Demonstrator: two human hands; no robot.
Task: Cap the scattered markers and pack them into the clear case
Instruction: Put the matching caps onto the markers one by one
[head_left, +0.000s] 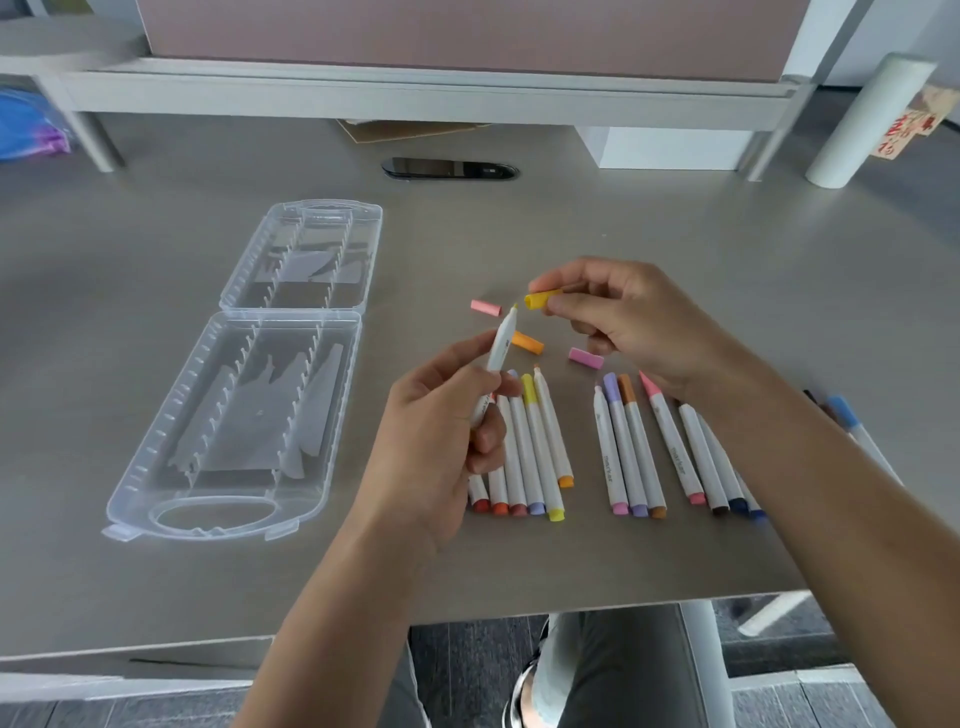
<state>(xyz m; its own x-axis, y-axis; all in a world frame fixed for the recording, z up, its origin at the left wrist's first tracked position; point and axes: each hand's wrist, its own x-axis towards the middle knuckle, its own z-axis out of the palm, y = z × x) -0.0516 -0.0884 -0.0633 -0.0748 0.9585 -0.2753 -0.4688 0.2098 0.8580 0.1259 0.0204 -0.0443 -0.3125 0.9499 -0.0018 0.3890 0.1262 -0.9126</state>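
A grey table (675, 234) under a low shelf carries the open clear case (236, 415) at about nine o'clock, its slotted halves holding no markers yet. The left hand (441, 426) grips an uncapped marker (493, 364), tip slanting up toward one o'clock. The right hand (623, 317) pinches a yellow cap (543, 300) between thumb and fingertips, open end facing the tip and just apart from it. To seat it cleanly, the cap should line up with the barrel's axis, slide straight on and be pressed home. Loose caps, two pink (485, 307) and one orange (527, 342), lie between the hands; two rows of markers (631, 447) rest at six o'clock.
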